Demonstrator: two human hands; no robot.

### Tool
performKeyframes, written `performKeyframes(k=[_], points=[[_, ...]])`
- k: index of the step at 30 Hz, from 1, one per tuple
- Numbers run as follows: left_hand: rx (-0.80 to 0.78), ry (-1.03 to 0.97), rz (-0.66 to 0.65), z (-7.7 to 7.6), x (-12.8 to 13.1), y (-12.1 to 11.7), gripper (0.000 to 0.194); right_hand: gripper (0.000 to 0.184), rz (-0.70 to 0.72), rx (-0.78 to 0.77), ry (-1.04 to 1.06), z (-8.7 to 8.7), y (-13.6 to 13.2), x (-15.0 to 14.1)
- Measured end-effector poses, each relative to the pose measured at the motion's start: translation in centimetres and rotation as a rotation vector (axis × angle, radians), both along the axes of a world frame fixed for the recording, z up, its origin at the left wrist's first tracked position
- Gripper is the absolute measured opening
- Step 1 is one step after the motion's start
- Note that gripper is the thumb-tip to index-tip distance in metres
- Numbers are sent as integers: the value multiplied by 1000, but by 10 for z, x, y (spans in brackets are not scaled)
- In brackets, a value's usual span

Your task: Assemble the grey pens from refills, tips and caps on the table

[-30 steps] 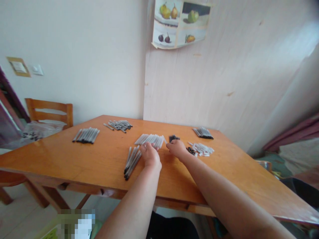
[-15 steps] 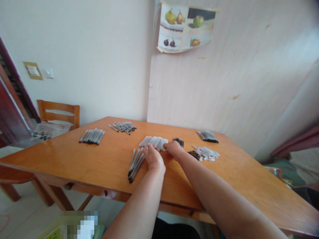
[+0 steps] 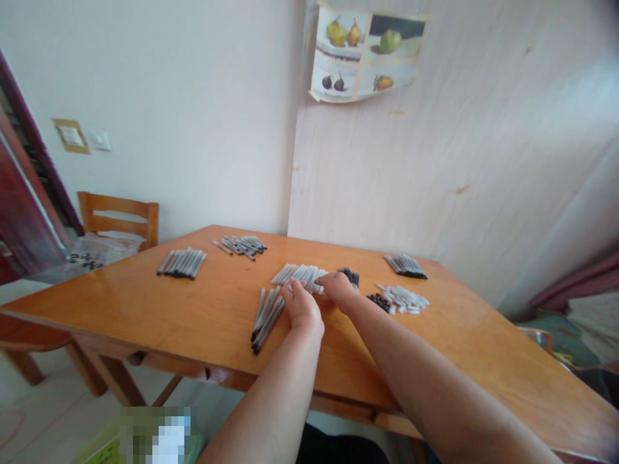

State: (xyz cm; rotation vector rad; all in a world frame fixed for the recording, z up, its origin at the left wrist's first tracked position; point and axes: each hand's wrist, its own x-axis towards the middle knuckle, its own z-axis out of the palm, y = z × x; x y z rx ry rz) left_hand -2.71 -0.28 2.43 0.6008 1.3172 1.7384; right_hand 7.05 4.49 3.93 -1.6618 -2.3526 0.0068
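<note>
I have both bare hands at the white tube row [image 3: 297, 275] on the wooden table [image 3: 203, 309] — using that row as datum. Left hand [image 3: 304, 306] is at its near edge, fingers bent; can't tell whether anything is pinched. Right hand [image 3: 337, 288] is at its right end, fingers curled together by the last tubes; fingertips too small to confirm a grip.

Obstacles: dark-ended pen bundle [image 3: 265, 321] sits on the near left side of the row, just beside my left hand, spread like a fan. Black stick cluster [image 3: 351, 277] is just right of the row, partly hidden by my right hand. Further right of the row: small dark bits [image 3: 380, 302], part cut off by my right forearm, then short white pieces [image 3: 406, 298] scattered right beside them.

Well apart from the row: neat pen batch [image 3: 181, 263] to its left, looser pen heap [image 3: 242, 245] behind-left, another pen batch [image 3: 405, 265] behind-right. Chair [image 3: 118, 209] far left of the row, fruit picture sheet [image 3: 367, 58] on the wall above and behind it.

Containers: clear plastic bag [image 3: 109, 248] far left of the row, by the chair — small black pieces in it. Greenish container [image 3: 104, 444] near-left of the row, below table level; pixelation covers part, contents unreadable.
</note>
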Motion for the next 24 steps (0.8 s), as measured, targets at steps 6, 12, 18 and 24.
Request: performKeyframes(k=[6,12,18,24], points=[[7,13,-13,-1,0,0,27,18,53,1,-28,0,0,-3],[2,-11,-8,1,0,-1,25,15,59,-31,53,-1,1,-3],[16,16,-7,-2,0,1,26,18,-4,-66,189,-8,0,-1],[19,11,-14,-4,1,2,28,16,-72,-56,374,-12,0,1]])
